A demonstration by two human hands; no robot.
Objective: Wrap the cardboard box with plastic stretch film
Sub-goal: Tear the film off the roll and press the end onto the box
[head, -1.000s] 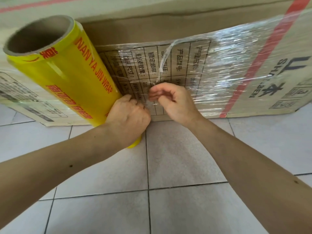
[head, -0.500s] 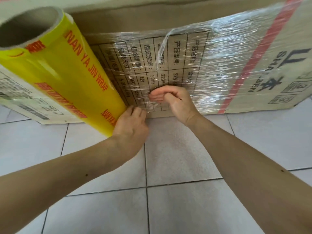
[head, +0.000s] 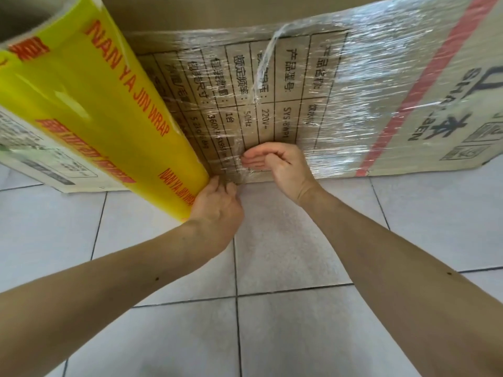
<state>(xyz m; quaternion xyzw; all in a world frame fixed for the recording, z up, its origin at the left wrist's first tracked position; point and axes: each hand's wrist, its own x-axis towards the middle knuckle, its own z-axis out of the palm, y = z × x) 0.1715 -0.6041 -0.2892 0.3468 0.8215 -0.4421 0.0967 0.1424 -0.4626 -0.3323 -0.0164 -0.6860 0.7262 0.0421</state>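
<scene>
Large brown cardboard box (head: 313,85) stands on pale tiled floor (head: 299,322), face partly under clear plastic stretch film (head: 381,85). Left hand (head: 216,208) grips lower end of yellow film roll (head: 114,126), fingers closed round it, roll tilted against box. Right hand (head: 275,165) curled, fingers pinching film near box's bottom edge. Judgement: keep film pinned flat, pull roll taut, avoid bunching like twisted strand (head: 265,63).

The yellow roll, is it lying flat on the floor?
No, the yellow roll stands tilted against the cardboard box, steadied at its bottom by the left hand.
</scene>
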